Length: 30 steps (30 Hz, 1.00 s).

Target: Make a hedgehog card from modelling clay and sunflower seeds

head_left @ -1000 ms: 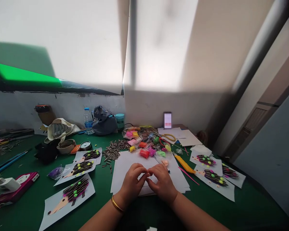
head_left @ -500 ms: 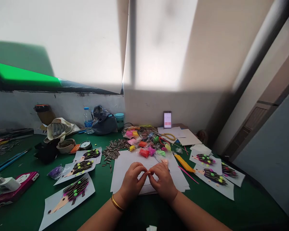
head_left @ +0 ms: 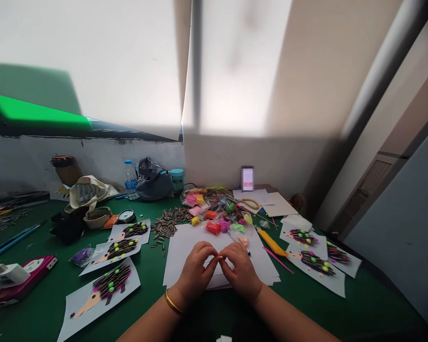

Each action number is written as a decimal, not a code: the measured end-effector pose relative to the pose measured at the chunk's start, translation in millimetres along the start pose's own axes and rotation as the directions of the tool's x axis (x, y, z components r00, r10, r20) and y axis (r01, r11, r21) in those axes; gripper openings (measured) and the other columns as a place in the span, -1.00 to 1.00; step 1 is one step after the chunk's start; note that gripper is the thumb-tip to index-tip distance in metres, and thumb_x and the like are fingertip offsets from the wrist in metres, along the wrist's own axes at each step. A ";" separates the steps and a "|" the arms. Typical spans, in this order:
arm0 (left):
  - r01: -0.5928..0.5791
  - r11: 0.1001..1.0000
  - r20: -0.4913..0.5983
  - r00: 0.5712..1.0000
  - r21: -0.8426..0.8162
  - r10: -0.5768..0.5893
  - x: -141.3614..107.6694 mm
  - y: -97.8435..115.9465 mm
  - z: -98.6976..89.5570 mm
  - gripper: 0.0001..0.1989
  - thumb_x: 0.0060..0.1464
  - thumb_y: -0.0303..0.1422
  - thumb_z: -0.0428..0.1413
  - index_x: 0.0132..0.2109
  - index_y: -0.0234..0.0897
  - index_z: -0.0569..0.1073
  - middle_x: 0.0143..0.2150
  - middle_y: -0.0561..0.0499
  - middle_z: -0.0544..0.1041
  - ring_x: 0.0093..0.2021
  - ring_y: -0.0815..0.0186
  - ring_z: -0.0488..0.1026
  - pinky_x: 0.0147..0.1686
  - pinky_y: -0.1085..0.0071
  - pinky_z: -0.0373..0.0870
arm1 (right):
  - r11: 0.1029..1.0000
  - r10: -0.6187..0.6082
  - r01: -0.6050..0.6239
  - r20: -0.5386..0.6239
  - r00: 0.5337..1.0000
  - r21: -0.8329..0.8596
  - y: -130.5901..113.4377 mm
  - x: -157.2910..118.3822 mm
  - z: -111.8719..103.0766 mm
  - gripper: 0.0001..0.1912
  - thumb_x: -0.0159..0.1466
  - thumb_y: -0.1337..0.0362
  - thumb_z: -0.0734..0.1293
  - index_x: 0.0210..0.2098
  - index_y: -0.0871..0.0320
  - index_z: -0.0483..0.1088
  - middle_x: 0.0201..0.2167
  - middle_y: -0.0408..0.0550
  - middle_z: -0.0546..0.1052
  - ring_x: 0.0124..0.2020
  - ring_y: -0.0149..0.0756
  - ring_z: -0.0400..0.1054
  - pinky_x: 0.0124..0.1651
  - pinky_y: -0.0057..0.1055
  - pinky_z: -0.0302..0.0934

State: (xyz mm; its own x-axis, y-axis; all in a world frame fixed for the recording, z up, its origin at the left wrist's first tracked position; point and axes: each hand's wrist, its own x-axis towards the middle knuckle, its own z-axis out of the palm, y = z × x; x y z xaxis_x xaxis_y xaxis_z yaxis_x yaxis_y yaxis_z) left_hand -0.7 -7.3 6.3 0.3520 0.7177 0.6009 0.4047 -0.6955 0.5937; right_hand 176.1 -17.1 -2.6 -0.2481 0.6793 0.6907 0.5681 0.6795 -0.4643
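Note:
My left hand (head_left: 199, 267) and my right hand (head_left: 243, 270) meet fingertip to fingertip over a stack of white paper (head_left: 176, 251). Pinched between their thumbs and forefingers is a tiny peach-coloured piece of clay (head_left: 220, 258), mostly covered by the fingers. A larger lump of peach clay (head_left: 243, 241) lies just beyond my right hand. Behind the paper are several bags of coloured clay, among them a red one (head_left: 213, 228). A heap of striped sunflower seeds (head_left: 169, 221) sits to the left of them.
Hedgehog pictures made with seeds lie on the left (head_left: 100, 297) and the right (head_left: 317, 268). Right of the paper are a yellow cutter (head_left: 273, 243) and a pink clay tool (head_left: 278, 260). Yellow-handled scissors (head_left: 248, 203), a propped phone (head_left: 248, 178) and a water bottle (head_left: 130, 180) stand or lie farther back.
Both hands stay pinched together in almost the same place, with only slight finger movement. The whole view has shifted very slightly.

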 end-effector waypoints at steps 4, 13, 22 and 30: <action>0.005 0.999 -0.009 1.000 0.040 -0.005 -0.1 -0.4 0.2 -0.94 0.21 -0.34 0.12 -0.20 -0.21 0.44 -0.18 -0.06 0.45 -0.13 0.20 0.41 -0.11 0.23 0.42 | 1.000 0.011 -0.011 -0.010 1.000 -0.018 -1.3 -0.2 0.3 -0.91 0.27 0.36 0.28 -0.35 0.09 0.41 -0.41 -0.14 0.48 -0.27 -0.25 0.33 -0.08 -0.24 0.12; 0.016 0.999 -0.019 1.000 0.036 -0.015 0.7 -3.1 0.1 -0.87 0.25 -0.31 0.09 -0.29 -0.22 0.41 -0.25 -0.04 0.46 -0.19 0.23 0.41 -0.17 0.29 0.41 | 1.000 0.019 -0.020 0.017 1.000 0.019 -0.3 0.3 0.8 -0.90 0.32 0.32 0.29 -0.26 0.06 0.46 -0.37 -0.13 0.51 -0.25 -0.24 0.35 -0.09 -0.23 0.10; 0.034 0.998 0.027 0.999 0.056 -0.036 -0.3 -1.1 0.7 -0.86 0.26 -0.30 0.09 -0.28 -0.22 0.43 -0.31 -0.01 0.47 -0.25 0.25 0.40 -0.22 0.32 0.38 | 1.000 -0.006 0.006 0.009 1.000 -0.005 -1.0 0.2 1.7 -0.89 0.30 0.35 0.27 -0.33 0.10 0.44 -0.41 -0.13 0.50 -0.29 -0.26 0.34 -0.09 -0.23 0.11; 0.033 0.997 0.026 0.999 0.070 -0.034 -0.2 0.3 0.6 -0.85 0.27 -0.31 0.05 -0.29 -0.22 0.39 -0.32 -0.01 0.45 -0.26 0.25 0.39 -0.23 0.30 0.38 | 1.000 0.001 -0.001 0.005 1.000 0.006 -2.5 0.0 -0.3 -0.89 0.30 0.35 0.27 -0.33 0.09 0.43 -0.40 -0.13 0.50 -0.28 -0.24 0.34 -0.07 -0.21 0.12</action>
State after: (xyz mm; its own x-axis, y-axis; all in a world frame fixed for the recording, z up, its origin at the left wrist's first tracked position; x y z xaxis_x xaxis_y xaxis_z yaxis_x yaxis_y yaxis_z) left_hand -0.1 -7.6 6.1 0.3596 0.7418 0.5661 0.4739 -0.6677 0.5740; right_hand 174.9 -18.8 -1.3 -0.2513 0.6814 0.6874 0.5638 0.6803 -0.4683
